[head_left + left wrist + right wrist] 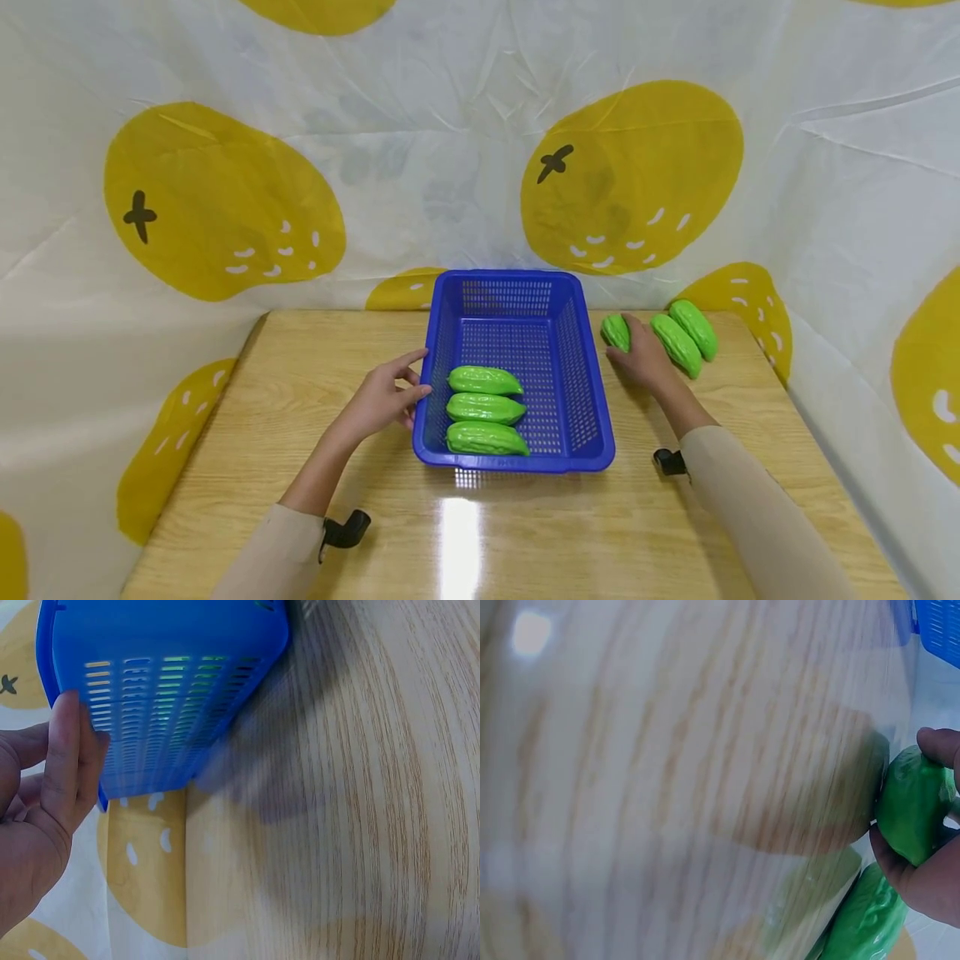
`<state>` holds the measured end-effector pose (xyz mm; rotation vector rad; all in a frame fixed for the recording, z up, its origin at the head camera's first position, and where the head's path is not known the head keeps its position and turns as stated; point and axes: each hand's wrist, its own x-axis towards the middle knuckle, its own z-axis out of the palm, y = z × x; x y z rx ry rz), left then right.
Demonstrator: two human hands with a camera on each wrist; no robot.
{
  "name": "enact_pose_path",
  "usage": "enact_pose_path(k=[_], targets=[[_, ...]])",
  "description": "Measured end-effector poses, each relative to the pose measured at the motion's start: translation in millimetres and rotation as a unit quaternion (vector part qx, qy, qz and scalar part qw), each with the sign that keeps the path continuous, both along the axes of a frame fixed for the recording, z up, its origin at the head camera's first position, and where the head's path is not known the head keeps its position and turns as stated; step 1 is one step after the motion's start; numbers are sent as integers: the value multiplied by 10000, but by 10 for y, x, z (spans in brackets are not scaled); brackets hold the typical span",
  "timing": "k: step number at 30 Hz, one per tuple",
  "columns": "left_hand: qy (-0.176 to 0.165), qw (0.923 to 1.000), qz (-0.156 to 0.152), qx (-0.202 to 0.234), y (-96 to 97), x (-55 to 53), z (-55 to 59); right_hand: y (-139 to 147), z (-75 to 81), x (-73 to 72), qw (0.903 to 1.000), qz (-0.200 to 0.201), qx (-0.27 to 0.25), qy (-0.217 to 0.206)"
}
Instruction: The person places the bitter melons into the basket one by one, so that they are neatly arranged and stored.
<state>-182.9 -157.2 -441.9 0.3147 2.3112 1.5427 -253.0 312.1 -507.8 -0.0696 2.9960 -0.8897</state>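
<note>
In the head view my left hand (384, 396) is at the left side of a blue plastic basket (600, 417). Its fairly straight fingers touch the rim and outer wall, as the left wrist view shows of the fingers (64, 761). Three green bitter melons lie side by side in the basket's near left part, the middle one (486, 408) between the others. On the table to the right, my right hand (643, 357) grips another bitter melon (911, 806) between thumb and fingers, partly hiding it. Two more bitter melons, one (677, 343) nearer the hand, lie just right of it.
The basket stands on a glossy wooden table (300, 367), near its back edge. A white cloth (435, 183) printed with large yellow fruit hangs behind and along both sides. Black wrist mounts, one (347, 529) at the left sleeve, stick out above the table.
</note>
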Motion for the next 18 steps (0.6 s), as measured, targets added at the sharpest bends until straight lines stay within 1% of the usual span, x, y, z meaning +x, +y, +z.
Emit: enact_pose_path(k=[4,9,15,18], targets=[[-63,10000,27,40,1,-1,16,2,40,22,9999,21,-138,-11],[-58,10000,20,39,0,-1,10,26,115,57,9995,8,-326,-38],[-30,10000,3,8,-5,-6,2,80,319,70,9994,-17,-290,184],[-18,10000,14,-4,-4,-7,0,112,448,68,9992,-22,-339,197]])
